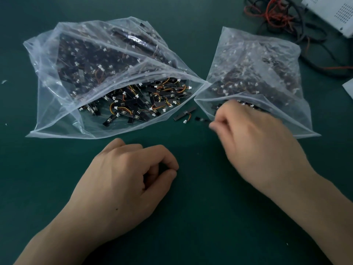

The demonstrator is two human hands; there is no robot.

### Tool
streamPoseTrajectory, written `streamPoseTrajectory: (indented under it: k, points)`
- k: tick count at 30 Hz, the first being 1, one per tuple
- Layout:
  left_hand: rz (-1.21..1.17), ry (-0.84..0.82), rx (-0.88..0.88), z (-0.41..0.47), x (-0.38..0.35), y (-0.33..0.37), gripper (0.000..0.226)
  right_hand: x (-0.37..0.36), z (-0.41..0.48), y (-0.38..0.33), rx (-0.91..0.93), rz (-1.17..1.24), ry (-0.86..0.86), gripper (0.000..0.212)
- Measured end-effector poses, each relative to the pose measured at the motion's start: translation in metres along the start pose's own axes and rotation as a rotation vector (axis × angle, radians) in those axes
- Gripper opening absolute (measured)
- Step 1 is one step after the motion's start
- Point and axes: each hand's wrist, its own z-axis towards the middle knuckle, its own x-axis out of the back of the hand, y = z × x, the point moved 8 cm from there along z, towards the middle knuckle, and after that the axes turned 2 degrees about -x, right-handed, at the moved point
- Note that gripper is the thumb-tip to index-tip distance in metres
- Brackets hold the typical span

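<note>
Two clear plastic bags lie open on a dark green table. The large left bag (57,104) holds several small black circuit boards with short orange and yellow wires and white connectors. The smaller right bag (298,104) holds more of the same. One loose board (184,113) lies on the table between the bag mouths. My right hand (254,138) sits at the mouth of the right bag and pinches a small black board (202,119), blurred, by its end. My left hand (126,175) rests on the table in front of the left bag, fingers loosely curled, holding nothing.
A tangle of black and red cables (286,20) lies at the back right beside a white perforated metal box (332,12). A white sheet corner (348,90) shows at the right edge. A few tiny white scraps (3,81) lie at the far left.
</note>
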Motion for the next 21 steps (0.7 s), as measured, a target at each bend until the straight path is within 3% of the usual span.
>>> streamPoseTrajectory:
  k: [6,13,21]
  points:
    - [0.004,0.011,-0.008,0.0,0.0,0.0,0.006,0.017,0.011,0.027,-0.104,-0.127,0.16,0.013]
    - [0.013,0.038,-0.02,0.0,0.0,-0.001,0.004,0.012,0.013,0.032,-0.127,-0.139,0.148,0.005]
    - [0.018,0.041,-0.026,0.0,0.0,0.0,0.004,-0.003,0.013,0.034,-0.102,-0.104,0.072,0.012]
